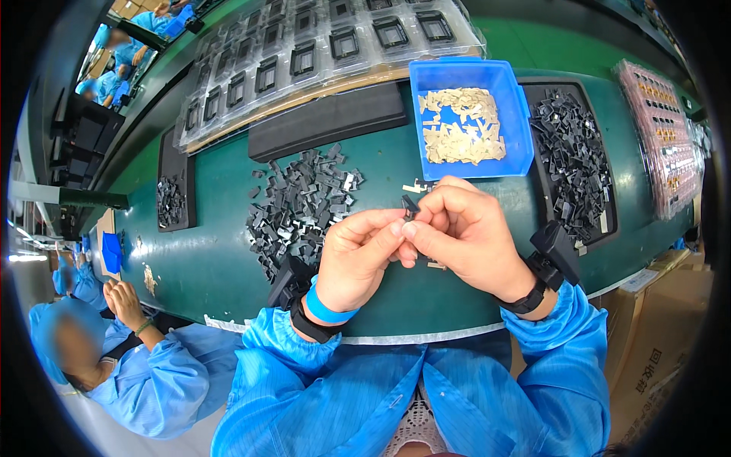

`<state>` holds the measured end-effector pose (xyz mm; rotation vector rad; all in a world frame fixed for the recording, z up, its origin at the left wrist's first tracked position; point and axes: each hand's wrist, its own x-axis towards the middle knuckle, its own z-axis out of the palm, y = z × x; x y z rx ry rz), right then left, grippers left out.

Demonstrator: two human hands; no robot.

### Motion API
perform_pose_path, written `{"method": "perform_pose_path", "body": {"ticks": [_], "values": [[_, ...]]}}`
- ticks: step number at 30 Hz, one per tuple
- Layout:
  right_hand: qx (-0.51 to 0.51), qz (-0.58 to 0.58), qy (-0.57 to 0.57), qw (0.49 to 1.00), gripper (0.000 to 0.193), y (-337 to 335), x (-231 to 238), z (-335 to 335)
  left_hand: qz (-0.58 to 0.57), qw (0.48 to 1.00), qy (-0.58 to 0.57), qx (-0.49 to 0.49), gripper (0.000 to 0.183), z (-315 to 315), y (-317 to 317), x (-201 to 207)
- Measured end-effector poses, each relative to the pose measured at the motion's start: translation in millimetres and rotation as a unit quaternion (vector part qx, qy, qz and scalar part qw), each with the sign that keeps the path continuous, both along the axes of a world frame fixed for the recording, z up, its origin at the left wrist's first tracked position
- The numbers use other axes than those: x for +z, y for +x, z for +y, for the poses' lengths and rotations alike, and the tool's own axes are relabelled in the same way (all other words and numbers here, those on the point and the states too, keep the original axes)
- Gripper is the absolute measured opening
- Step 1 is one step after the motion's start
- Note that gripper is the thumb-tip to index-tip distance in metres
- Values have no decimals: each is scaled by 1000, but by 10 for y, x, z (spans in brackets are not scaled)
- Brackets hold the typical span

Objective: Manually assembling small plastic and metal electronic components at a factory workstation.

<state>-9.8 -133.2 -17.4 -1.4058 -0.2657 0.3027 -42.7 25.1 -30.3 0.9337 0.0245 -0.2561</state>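
Between the fingertips of both hands is a small black plastic part (410, 204), held above the green tabletop. My left hand (358, 247) pinches it from the left with thumb and forefinger. Thumb and bent fingers of my right hand (464, 232) close on it from the other side, so most of the part is covered. Just left of my left hand lies a loose heap of small black parts (301, 202), some with shiny faces. Beyond my right hand, a few pale strips (417, 186) rest on the table.
A blue bin (518, 122) with beige pieces stands past my hands. To its right is a black tray (601, 152) of black parts. Clear trays with black frames (304, 57) sit on a black foam block (327, 122). A pink tray (662, 137) stands far right. A co-worker (152, 373) sits at left.
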Motion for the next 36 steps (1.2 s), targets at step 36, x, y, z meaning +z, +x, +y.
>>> {"method": "perform_pose_path", "body": {"ticks": [36], "values": [[128,165,71,975,17,69,179,-141,-262,908,302,127,15,-50,36,42]]}}
